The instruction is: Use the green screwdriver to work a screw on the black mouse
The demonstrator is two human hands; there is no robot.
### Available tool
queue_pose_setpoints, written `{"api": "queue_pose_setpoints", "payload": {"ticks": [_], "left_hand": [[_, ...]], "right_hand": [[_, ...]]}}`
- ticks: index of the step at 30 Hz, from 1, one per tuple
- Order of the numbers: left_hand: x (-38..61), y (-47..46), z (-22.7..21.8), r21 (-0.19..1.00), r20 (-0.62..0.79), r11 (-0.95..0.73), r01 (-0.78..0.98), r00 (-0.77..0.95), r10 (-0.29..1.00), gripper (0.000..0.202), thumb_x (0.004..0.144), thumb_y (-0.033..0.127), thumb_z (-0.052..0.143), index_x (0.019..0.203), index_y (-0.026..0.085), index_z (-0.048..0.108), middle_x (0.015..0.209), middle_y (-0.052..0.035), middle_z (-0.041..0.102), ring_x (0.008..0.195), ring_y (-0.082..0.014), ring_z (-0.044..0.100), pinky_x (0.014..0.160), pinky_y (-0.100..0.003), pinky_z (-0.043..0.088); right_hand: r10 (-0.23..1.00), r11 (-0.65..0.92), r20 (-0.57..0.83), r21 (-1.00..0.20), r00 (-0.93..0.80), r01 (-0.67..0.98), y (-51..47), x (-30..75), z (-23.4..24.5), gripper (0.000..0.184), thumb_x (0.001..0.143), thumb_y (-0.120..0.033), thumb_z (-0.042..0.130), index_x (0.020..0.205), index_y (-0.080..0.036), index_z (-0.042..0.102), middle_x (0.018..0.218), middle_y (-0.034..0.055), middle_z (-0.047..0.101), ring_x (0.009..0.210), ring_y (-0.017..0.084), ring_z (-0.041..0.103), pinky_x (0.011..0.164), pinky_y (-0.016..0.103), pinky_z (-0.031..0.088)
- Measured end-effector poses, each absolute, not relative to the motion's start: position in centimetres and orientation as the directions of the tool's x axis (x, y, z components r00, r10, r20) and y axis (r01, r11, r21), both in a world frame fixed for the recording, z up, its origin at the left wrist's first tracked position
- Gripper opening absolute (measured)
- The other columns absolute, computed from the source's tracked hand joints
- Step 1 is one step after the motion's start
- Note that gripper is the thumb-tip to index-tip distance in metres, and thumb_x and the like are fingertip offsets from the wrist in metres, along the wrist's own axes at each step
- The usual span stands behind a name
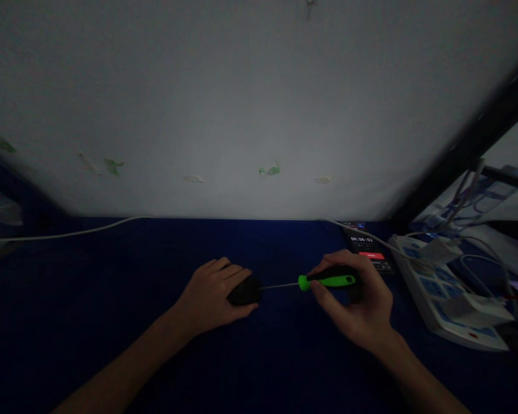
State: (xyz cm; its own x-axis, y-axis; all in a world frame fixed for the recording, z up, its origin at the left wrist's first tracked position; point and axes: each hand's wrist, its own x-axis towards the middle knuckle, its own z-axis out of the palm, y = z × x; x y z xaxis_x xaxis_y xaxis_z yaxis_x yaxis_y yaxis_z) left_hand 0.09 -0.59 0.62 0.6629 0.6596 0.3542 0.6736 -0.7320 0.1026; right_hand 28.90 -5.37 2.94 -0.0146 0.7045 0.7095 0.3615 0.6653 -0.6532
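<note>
My left hand [218, 293] is closed round a black, rounded computer mouse [245, 291] that rests on the dark blue table surface. Its fingers lie over the top and the thumb presses the near side, so much of the mouse is hidden. In my right hand [362, 302] is a screwdriver [328, 281] with a green and black handle, pinched between thumb and fingers. The thin metal shaft points left, and its tip meets the right end of the mouse. Whether the tip sits in a gap or only touches the edge, I cannot tell.
Behind my right hand lies a phone [366, 247] with a timer on its screen. A white power strip [427, 310] with plugs and cables stands at the right. One white cable [73, 233] runs along the left back. A pale wall [242, 115] rises behind the table.
</note>
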Motion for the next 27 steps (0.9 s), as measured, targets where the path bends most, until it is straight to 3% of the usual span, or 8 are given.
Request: {"api": "queue_pose_setpoints", "payload": {"ticks": [17,24,27], "left_hand": [[0.0,-0.6,0.6,0.053,0.37,-0.739,0.671,0.675,0.639,0.048,0.085,0.052,0.081,0.12,0.021,0.073,0.109,-0.007,0.079,0.093,-0.028,0.069,0.082,-0.042,0.056],[0.4,-1.3,1.0,-0.08,0.395,-0.737,0.671,0.701,0.594,0.049,0.088,0.052,0.077,0.121,0.016,0.072,0.109,-0.0092,0.078,0.093,-0.0308,0.067,0.078,-0.047,0.054],[0.7,-1.7,1.1,-0.127,0.414,-0.721,0.681,0.697,0.586,0.047,0.09,0.048,0.076,0.123,0.015,0.071,0.11,-0.0087,0.078,0.094,-0.0314,0.067,0.08,-0.049,0.053]], "right_hand": [[0.696,0.675,0.717,-0.631,-0.045,0.382,-5.3,28.8,3.2,0.043,0.085,-0.009,0.075,0.122,-0.025,0.061,0.094,0.0029,0.073,0.079,0.02,0.073,0.066,0.033,0.061],[0.628,0.731,0.777,-0.569,-0.045,0.377,-5.7,28.5,3.0,0.071,0.082,-0.004,0.079,0.141,-0.029,0.048,0.105,0.0034,0.071,0.084,0.02,0.075,0.07,0.035,0.064],[0.582,0.785,0.806,-0.524,-0.104,0.332,-5.9,28.4,3.2,0.068,0.081,-0.003,0.083,0.135,-0.032,0.053,0.108,0.0031,0.072,0.089,0.02,0.075,0.068,0.033,0.065]]}}
